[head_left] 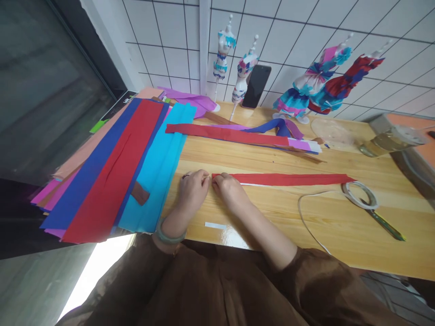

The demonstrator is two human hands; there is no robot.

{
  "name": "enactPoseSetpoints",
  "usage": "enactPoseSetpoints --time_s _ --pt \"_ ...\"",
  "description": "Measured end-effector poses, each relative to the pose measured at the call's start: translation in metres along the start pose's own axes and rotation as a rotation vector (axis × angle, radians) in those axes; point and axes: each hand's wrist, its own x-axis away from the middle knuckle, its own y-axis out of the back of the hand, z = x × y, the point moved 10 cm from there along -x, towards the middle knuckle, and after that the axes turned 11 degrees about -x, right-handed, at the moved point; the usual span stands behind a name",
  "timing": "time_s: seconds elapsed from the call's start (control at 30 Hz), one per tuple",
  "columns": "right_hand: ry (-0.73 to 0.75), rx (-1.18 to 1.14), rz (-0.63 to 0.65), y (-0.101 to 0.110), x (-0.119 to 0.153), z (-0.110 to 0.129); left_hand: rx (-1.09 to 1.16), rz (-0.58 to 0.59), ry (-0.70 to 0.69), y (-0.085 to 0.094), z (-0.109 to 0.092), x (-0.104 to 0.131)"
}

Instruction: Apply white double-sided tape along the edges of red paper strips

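A long red strip point(292, 179) lies across the wooden table, with a thin white band along part of its lower edge. My right hand point(229, 190) is closed on the strip's left end. Just left of that end, my left hand point(194, 190) is closed in a pinch; whatever lies between its fingertips is too small to name. A short white piece point(215, 225) rests on the table below my hands. At the strip's right end sit a roll of white tape point(360, 195) and a green cutter point(385, 225), and a thin white cord point(301, 210) curves beside them.
Stacked red, blue and pink sheets point(115, 172) and turquoise sheets point(158, 167) cover the left side. Further strips point(227, 134) lie behind my hands. Small dress forms point(222, 54), a phone point(257, 86) and a glass jar point(387, 141) stand along the back of the table point(272, 249).
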Motion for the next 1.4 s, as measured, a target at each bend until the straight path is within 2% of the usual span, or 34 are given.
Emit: enactPoseSetpoints --time_s 0.43,0.73,1.4 --pt "-0.039 0.047 0.058 -0.001 -0.004 0.002 -0.003 -0.025 -0.023 0.001 0.0 0.0" --pt "-0.006 0.056 0.117 -0.006 -0.008 0.003 -0.002 -0.015 -0.022 0.001 0.0 0.0" --pt "-0.01 0.051 0.111 -0.005 -0.01 0.005 -0.018 -0.004 -0.018 0.0 0.0 0.0"
